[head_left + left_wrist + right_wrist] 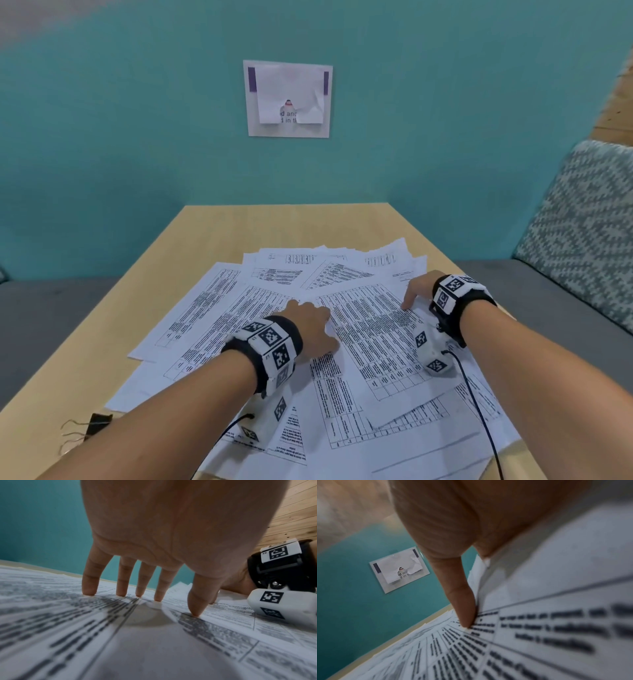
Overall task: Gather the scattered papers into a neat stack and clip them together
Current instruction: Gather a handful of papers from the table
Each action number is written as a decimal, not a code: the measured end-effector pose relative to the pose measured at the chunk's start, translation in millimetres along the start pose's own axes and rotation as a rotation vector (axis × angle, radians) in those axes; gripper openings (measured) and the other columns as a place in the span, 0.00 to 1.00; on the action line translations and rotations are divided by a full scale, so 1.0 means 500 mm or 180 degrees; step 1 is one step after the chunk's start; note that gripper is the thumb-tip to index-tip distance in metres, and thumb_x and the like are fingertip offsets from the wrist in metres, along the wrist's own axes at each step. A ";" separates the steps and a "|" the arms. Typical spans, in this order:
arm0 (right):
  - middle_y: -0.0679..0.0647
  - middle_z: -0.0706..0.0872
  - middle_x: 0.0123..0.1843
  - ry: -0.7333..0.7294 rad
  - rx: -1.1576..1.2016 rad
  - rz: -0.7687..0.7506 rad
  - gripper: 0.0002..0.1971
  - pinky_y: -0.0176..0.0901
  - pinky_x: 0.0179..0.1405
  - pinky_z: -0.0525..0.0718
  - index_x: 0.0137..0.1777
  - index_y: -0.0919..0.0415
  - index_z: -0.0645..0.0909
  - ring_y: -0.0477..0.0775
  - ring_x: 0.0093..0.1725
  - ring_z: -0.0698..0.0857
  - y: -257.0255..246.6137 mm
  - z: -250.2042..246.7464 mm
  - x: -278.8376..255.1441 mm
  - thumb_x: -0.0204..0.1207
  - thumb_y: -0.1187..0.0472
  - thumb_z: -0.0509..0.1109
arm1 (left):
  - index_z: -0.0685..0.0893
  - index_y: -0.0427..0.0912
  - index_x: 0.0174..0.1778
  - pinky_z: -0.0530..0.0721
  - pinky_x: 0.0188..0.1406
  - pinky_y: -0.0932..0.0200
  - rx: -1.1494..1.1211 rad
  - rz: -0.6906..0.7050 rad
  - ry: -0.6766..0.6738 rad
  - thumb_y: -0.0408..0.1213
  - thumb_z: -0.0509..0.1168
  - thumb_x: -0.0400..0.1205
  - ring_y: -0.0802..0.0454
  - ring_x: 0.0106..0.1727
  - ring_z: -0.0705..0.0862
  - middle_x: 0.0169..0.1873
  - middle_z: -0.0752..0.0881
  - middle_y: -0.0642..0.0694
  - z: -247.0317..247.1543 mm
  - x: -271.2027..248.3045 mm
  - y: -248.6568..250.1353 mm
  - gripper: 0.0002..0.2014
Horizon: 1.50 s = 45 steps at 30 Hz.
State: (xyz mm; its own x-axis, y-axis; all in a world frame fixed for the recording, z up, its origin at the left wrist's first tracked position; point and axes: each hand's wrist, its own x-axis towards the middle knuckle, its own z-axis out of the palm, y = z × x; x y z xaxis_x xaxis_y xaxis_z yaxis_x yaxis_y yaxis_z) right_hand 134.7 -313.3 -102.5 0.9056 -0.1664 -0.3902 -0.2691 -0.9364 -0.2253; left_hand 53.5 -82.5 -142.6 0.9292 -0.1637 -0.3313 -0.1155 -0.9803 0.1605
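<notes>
Several printed sheets of paper (219, 308) lie fanned and overlapping across the wooden table (281, 222). My left hand (310, 315) rests near the middle of the pile; in the left wrist view its straight, spread fingers (88, 588) press their tips on the sheets (154, 649). My right hand (411, 294) is at the right edge of the top sheet (373, 342). In the right wrist view its thumb (464, 612) lies on the printed side of that sheet (539, 628), whose edge rises and hides the other fingers behind it. A black binder clip (99, 422) lies on the table's near left.
A teal wall with a taped notice (287, 99) stands behind the table. A grey bench (51, 308) runs on both sides, with a patterned cushion (582, 212) at the right. Cables trail from both wrist devices over the near sheets. Bare tabletop shows at the far end.
</notes>
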 end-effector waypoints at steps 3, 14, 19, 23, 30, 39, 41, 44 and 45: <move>0.66 0.77 0.78 -0.0040 0.0191 0.0055 0.26 0.51 0.68 0.81 0.74 0.71 0.78 0.65 0.70 0.81 -0.001 -0.015 -0.012 0.79 0.62 0.77 | 0.65 0.56 0.84 0.76 0.73 0.35 -0.0001 -0.0016 0.0030 0.59 0.61 0.83 0.40 0.81 0.65 0.78 0.69 0.43 0.005 0.004 -0.002 0.33; 0.57 0.83 0.56 0.0587 0.0265 -0.0114 0.25 0.43 0.58 0.82 0.64 0.65 0.82 0.57 0.60 0.86 0.004 -0.013 0.009 0.89 0.43 0.57 | 0.60 0.45 0.76 0.87 0.47 0.47 -0.0436 -0.0013 0.0318 0.45 0.72 0.78 0.42 0.55 0.83 0.63 0.74 0.42 -0.002 -0.011 0.003 0.35; 0.64 0.90 0.49 0.1153 0.1855 0.0102 0.16 0.51 0.48 0.90 0.61 0.72 0.84 0.60 0.48 0.89 0.001 -0.018 0.040 0.76 0.64 0.77 | 0.60 0.45 0.75 0.87 0.43 0.49 -0.0501 0.0032 0.0332 0.44 0.75 0.76 0.42 0.52 0.85 0.64 0.72 0.42 -0.003 -0.016 0.003 0.38; 0.65 0.89 0.54 0.1751 0.2610 -0.0015 0.08 0.56 0.57 0.89 0.55 0.67 0.86 0.65 0.52 0.87 0.003 -0.040 0.035 0.77 0.70 0.70 | 0.58 0.46 0.79 0.87 0.49 0.49 -0.0430 0.0056 0.0275 0.46 0.76 0.76 0.41 0.58 0.82 0.70 0.69 0.41 -0.001 -0.015 0.002 0.42; 0.59 0.87 0.49 0.2708 0.3291 -0.0332 0.09 0.44 0.41 0.80 0.53 0.62 0.84 0.61 0.46 0.85 -0.005 -0.109 0.018 0.76 0.69 0.67 | 0.70 0.46 0.71 0.85 0.62 0.42 -0.0102 0.0032 0.0075 0.52 0.71 0.78 0.42 0.64 0.77 0.66 0.73 0.43 0.001 -0.015 0.000 0.29; 0.46 0.85 0.56 0.3381 0.5287 -0.0573 0.24 0.28 0.50 0.77 0.74 0.58 0.81 0.49 0.58 0.86 -0.054 -0.253 -0.060 0.77 0.69 0.73 | 0.76 0.48 0.69 0.84 0.60 0.49 -0.0206 0.0137 0.0202 0.54 0.72 0.78 0.45 0.63 0.78 0.66 0.74 0.45 0.006 -0.002 -0.008 0.27; 0.52 0.84 0.68 0.3222 0.5623 -0.0546 0.32 0.31 0.60 0.76 0.82 0.63 0.72 0.50 0.67 0.83 -0.060 -0.277 -0.074 0.77 0.70 0.74 | 0.77 0.48 0.70 0.84 0.58 0.51 -0.0283 0.0158 0.0248 0.54 0.71 0.78 0.46 0.62 0.79 0.66 0.75 0.46 0.002 -0.002 -0.011 0.26; 0.59 0.79 0.77 0.2769 0.5760 -0.0458 0.37 0.42 0.70 0.77 0.83 0.66 0.67 0.58 0.74 0.80 -0.070 -0.278 -0.084 0.75 0.67 0.77 | 0.82 0.46 0.67 0.87 0.59 0.50 -0.0495 0.0153 0.0196 0.53 0.70 0.80 0.46 0.60 0.83 0.65 0.81 0.45 -0.011 0.002 -0.020 0.22; 0.59 0.78 0.78 0.2541 0.5721 -0.0436 0.39 0.48 0.73 0.77 0.83 0.66 0.66 0.60 0.75 0.79 -0.074 -0.268 -0.084 0.74 0.64 0.79 | 0.84 0.45 0.65 0.87 0.59 0.50 -0.0544 0.0186 0.0226 0.52 0.69 0.81 0.46 0.59 0.85 0.63 0.83 0.45 -0.018 0.006 -0.024 0.20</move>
State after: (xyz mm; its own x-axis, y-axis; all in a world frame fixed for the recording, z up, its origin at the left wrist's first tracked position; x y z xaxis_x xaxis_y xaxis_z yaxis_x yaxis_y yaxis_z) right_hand 150.6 -312.9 42.0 0.7234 -0.6904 0.0117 0.3039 0.3031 -0.9032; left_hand 60.7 -70.2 -137.1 0.9458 -0.2057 -0.2513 -0.1144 -0.9352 0.3352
